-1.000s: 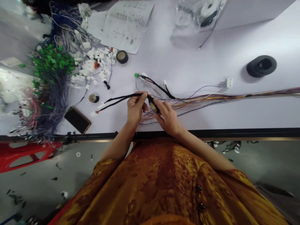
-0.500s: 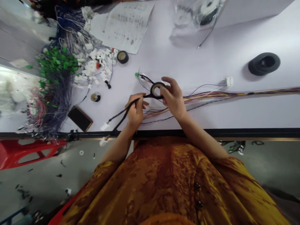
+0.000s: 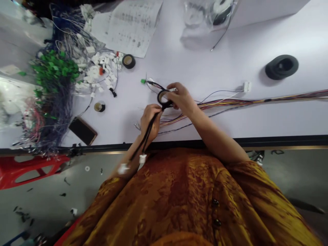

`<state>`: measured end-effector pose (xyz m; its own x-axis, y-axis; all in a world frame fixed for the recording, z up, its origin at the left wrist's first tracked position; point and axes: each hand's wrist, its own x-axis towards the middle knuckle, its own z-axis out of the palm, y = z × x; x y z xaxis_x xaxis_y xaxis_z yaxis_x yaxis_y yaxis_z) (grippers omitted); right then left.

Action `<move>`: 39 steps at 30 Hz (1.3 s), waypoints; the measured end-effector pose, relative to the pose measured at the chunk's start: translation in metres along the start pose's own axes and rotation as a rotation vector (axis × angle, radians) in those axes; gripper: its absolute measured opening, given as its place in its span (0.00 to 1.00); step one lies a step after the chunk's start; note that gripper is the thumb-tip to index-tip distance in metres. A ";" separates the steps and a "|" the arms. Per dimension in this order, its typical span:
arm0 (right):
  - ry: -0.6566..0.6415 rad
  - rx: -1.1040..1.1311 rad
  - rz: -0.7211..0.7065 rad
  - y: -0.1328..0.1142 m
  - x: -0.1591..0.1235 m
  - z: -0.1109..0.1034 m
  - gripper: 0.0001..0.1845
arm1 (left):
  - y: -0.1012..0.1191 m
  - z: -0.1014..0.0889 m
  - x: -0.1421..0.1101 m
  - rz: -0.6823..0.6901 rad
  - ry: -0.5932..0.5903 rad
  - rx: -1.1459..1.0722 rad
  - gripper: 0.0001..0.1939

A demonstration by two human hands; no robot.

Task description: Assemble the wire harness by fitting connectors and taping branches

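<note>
My right hand [image 3: 180,97] grips a roll of black electrical tape [image 3: 161,99] by its right side, right at the wire bundle. Just left of it, my left hand [image 3: 150,121] is closed on the black-wrapped branches [image 3: 147,135] of a wire harness. Two white connectors [image 3: 142,158] hang from these branches over my left forearm. Another short branch with a green connector [image 3: 143,81] points up and left behind the roll. Multicoloured harness wires [image 3: 220,103] run right from under my right hand along the table, with a white connector [image 3: 247,86] beside them.
At the left lie heaped wires with green connectors [image 3: 55,68], white connectors [image 3: 102,66] and a phone [image 3: 83,131]. Two small tape rolls [image 3: 128,61] and a printed sheet [image 3: 128,27] lie nearby. A large black roll [image 3: 282,67] is at right. A red stool [image 3: 33,171] stands below the table edge.
The tape roll and my right hand have shifted slightly left. The black branches with white connectors have swung down and right, now hanging more steeply across my left hand. The view has shifted a little.
</note>
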<state>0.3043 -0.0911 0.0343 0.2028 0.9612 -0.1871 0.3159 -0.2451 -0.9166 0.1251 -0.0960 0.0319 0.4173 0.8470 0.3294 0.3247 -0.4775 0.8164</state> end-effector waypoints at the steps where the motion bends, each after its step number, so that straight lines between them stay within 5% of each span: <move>1: 0.033 0.017 -0.021 0.005 -0.008 0.001 0.18 | -0.002 0.002 0.002 -0.044 0.056 -0.031 0.13; 8: 0.075 -0.261 -0.399 0.034 -0.091 0.009 0.19 | -0.001 0.017 0.016 -0.344 0.141 -0.416 0.14; 11: 0.127 -0.201 -0.318 0.016 -0.068 0.001 0.13 | 0.006 0.016 0.011 -0.195 0.043 -0.352 0.10; 14: -0.012 -0.208 -0.149 0.000 -0.021 -0.006 0.10 | 0.006 0.013 0.001 0.012 -0.077 -0.096 0.06; 18: -0.111 -0.031 -0.024 0.002 0.012 -0.011 0.08 | -0.007 0.014 -0.003 0.057 -0.027 0.043 0.08; 23: 0.174 -0.046 -0.235 0.029 -0.049 -0.003 0.20 | -0.011 0.024 0.013 -0.214 0.151 -0.311 0.13; 28: 0.040 -0.373 -0.396 0.048 -0.098 0.006 0.20 | 0.000 0.028 0.022 -0.469 0.135 -0.600 0.18; 33: 0.168 -0.310 -0.293 0.028 -0.061 -0.031 0.13 | 0.001 0.027 0.009 -0.453 0.007 -0.611 0.18; 39: -0.095 -0.405 -0.213 0.008 -0.018 -0.039 0.07 | 0.003 0.033 -0.002 -0.321 0.062 -0.525 0.14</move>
<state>0.3390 -0.1151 0.0435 0.0142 0.9982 -0.0590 0.6817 -0.0528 -0.7298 0.1535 -0.1073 0.0183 0.3126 0.9489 0.0427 -0.0414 -0.0313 0.9987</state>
